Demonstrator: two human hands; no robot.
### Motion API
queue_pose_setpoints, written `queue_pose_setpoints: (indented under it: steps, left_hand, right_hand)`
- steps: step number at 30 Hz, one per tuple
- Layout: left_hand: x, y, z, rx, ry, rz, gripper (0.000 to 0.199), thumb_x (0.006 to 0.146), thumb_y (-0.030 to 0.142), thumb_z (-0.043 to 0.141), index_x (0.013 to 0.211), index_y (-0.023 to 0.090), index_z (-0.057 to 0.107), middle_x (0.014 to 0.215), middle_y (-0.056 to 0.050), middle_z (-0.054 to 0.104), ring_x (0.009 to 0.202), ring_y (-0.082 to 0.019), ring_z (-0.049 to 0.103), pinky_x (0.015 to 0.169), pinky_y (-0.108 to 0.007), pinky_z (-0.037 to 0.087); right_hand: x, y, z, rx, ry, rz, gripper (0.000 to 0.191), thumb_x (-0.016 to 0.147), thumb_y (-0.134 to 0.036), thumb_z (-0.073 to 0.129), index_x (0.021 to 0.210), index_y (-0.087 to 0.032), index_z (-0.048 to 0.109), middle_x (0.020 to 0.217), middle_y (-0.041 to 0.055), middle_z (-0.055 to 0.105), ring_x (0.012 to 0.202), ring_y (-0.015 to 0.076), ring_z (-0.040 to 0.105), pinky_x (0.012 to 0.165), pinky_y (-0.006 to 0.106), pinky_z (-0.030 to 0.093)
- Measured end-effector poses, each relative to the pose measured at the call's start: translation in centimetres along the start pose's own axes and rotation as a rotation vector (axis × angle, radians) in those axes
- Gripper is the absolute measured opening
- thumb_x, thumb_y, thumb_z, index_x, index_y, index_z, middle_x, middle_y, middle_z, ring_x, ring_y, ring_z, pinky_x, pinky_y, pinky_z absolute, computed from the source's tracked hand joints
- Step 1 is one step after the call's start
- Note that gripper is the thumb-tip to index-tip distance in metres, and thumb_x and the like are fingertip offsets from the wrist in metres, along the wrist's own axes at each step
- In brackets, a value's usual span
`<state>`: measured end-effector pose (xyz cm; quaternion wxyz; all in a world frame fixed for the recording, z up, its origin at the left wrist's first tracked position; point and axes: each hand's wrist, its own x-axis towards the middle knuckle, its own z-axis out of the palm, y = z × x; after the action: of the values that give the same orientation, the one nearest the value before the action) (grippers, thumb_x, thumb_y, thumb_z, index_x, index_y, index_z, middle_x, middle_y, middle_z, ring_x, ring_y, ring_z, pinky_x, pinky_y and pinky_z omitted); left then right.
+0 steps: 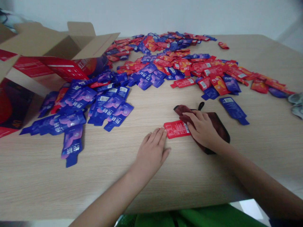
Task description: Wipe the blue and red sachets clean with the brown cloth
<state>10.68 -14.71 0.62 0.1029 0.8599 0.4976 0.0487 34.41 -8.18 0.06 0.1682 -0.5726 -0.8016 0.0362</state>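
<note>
A red sachet (177, 129) lies flat on the wooden table between my hands, its printed side up. My left hand (152, 149) rests palm down, fingertips at the sachet's left end and thumb held apart. On the right, my right hand (202, 127) lies over a dark brown cloth (219, 124) with black edging and a small black loop. Its fingers press the cloth down beside the sachet's right end, where the cloth covers part of the hand's surroundings.
Blue sachets (111, 110) lie piled at the left, before open cardboard boxes (68, 67). Red and blue sachets (213, 71) spread across the back of the table (106, 186). A single blue sachet (233, 108) lies right of the cloth, and a grey object (297, 104) sits at the right edge.
</note>
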Motion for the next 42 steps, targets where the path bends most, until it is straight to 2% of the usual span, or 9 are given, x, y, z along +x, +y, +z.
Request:
queue_pose_setpoints:
  steps: [3,7,11,15,21,24,27,33,42]
  left_hand:
    - [0.1,0.1,-0.1,0.007,0.003,-0.008,0.059,0.094,0.037,0.053,0.145,0.010,0.039,0.154,-0.014,0.037,0.140,-0.027,0.036,0.112,-0.043,0.034]
    - [0.1,0.2,-0.1,0.028,0.015,-0.002,0.058,0.095,0.038,0.051,0.144,0.009,0.041,0.153,-0.016,0.037,0.140,-0.028,0.036,0.112,-0.044,0.034]
    - [0.1,0.3,-0.1,0.051,-0.002,-0.016,0.049,0.094,0.038,0.053,0.131,0.006,0.055,0.143,-0.019,0.050,0.137,-0.030,0.041,0.112,-0.045,0.034]
    - [0.1,0.3,-0.1,0.046,0.011,-0.008,0.056,0.094,0.036,0.053,0.140,0.006,0.046,0.148,-0.017,0.044,0.138,-0.028,0.039,0.112,-0.044,0.034]
    - [0.1,0.5,0.1,0.046,0.004,-0.020,0.058,0.095,0.036,0.050,0.144,0.007,0.040,0.152,-0.016,0.039,0.139,-0.028,0.038,0.112,-0.044,0.035]
    - [0.1,0.7,0.2,0.048,-0.007,-0.036,0.058,0.095,0.035,0.048,0.144,0.006,0.040,0.153,-0.016,0.037,0.140,-0.028,0.037,0.113,-0.044,0.034]
    - [0.2,0.9,0.2,0.050,0.000,-0.039,0.057,0.096,0.035,0.047,0.144,0.005,0.040,0.154,-0.016,0.036,0.140,-0.029,0.036,0.113,-0.045,0.034]
    - [0.2,1.1,0.1,0.081,-0.025,-0.050,0.050,0.094,0.035,0.051,0.131,0.002,0.055,0.140,-0.020,0.053,0.135,-0.032,0.043,0.113,-0.046,0.033]
    - [0.2,1.0,-0.2,0.042,-0.046,-0.049,0.058,0.096,0.034,0.048,0.146,0.005,0.038,0.154,-0.015,0.036,0.140,-0.027,0.036,0.114,-0.045,0.033]
  right_hand:
    - [1.1,-0.3,-1.4,0.150,0.040,0.006,0.037,0.090,-0.021,0.041,0.123,-0.023,0.057,0.113,0.0122,0.059,0.102,0.0300,0.055,0.089,0.049,0.045]
    - [1.9,-4.9,-1.8,0.246,0.128,-0.064,0.043,0.091,-0.019,0.041,0.133,-0.026,0.049,0.127,0.0114,0.055,0.112,0.0293,0.053,0.094,0.048,0.043]
    - [1.2,-8.2,0.6,0.041,-0.023,-0.230,0.041,0.092,-0.027,0.044,0.132,-0.023,0.054,0.134,0.0132,0.053,0.111,0.0319,0.050,0.090,0.048,0.042]
    - [0.0,-6.1,1.6,-0.076,-0.056,-0.165,0.045,0.093,-0.032,0.044,0.137,-0.023,0.051,0.138,0.0132,0.051,0.110,0.0333,0.049,0.086,0.049,0.042]
    - [-0.4,-0.3,0.0,-0.003,-0.001,0.008,0.045,0.090,-0.029,0.048,0.134,-0.021,0.052,0.133,0.0137,0.053,0.112,0.0341,0.050,0.092,0.053,0.043]
    - [0.6,-0.7,-1.2,0.125,0.046,-0.006,0.041,0.088,-0.019,0.046,0.128,-0.021,0.055,0.122,0.0131,0.058,0.110,0.0306,0.054,0.094,0.050,0.045]
    - [1.7,-3.7,-1.8,0.226,0.106,-0.076,0.046,0.087,-0.013,0.043,0.130,-0.022,0.053,0.127,0.0128,0.056,0.115,0.0287,0.053,0.097,0.048,0.044]
    - [1.5,-8.4,1.0,0.027,-0.048,-0.279,0.046,0.091,-0.025,0.046,0.136,-0.020,0.052,0.137,0.0156,0.050,0.119,0.0327,0.047,0.096,0.050,0.041]
    - [-0.6,-1.1,0.4,-0.057,0.031,-0.035,0.046,0.087,-0.019,0.048,0.132,-0.016,0.055,0.129,0.0166,0.054,0.111,0.0338,0.050,0.094,0.051,0.042]
